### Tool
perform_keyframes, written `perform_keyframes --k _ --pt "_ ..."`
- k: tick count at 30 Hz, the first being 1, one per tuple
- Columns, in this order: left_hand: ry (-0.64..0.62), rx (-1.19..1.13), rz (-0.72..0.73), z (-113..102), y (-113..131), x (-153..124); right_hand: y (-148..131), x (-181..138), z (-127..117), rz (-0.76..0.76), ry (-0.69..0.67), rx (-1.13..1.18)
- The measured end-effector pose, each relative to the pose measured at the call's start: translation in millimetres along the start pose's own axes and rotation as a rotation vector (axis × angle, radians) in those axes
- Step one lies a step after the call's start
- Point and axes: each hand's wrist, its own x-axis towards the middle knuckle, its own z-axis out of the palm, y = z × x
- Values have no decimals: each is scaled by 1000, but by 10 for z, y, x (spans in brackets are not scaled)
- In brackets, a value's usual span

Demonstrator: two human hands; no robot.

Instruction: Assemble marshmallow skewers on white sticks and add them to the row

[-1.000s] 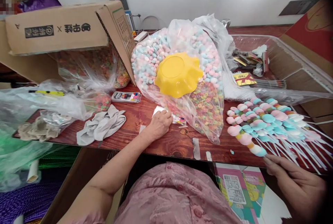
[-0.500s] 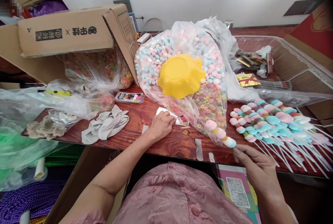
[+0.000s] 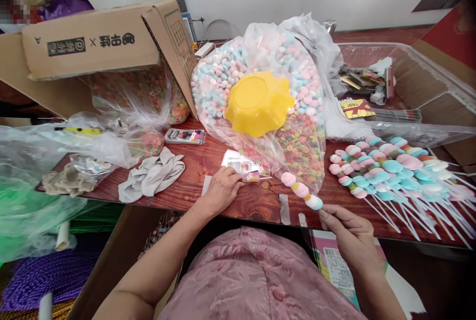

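My right hand [image 3: 349,231] pinches the lower end of a marshmallow skewer [image 3: 301,191], which points up and left over the table edge. Pink, white and blue pieces with small coloured rings between them make up the skewer. My left hand [image 3: 223,188] rests on the table, its thumb and fingers closed at the near edge of a clear printed plastic bag [image 3: 248,170]. That bag lies over a small stack of similar ones. Just beyond is a large clear bag of marshmallows and ring candies [image 3: 301,146], with a yellow wavy-edged bowl [image 3: 258,104] upside down on it.
Finished-looking skewers [image 3: 394,171] lie piled at the right, sticks toward me. Behind them stands a clear plastic tub [image 3: 405,52]. An open cardboard box [image 3: 92,45] holds bagged candy at the left. Grey cloth [image 3: 152,174] and another packet stack [image 3: 185,135] lie nearer.
My right hand has moved left with the skewer. My left hand has drawn back slightly toward me, and the printed bag under its fingers has slid nearer too.
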Motion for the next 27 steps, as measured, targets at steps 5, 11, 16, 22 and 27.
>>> perform_keyframes --k 5,11,16,22,27 --pt "30 -34 -48 -59 -1 -53 -19 -32 148 -26 -39 38" --pt "163 -432 -255 -58 -27 -65 -208 10 216 -132 -89 -22" --pt "163 -531 -316 -66 0 -76 -329 123 223 -287 -101 -167" --pt "180 -541 -196 -35 6 -116 -343 200 201 -553 -134 -451" --pt "169 -427 -2 -41 28 -114 -437 192 63 -816 -219 -731"
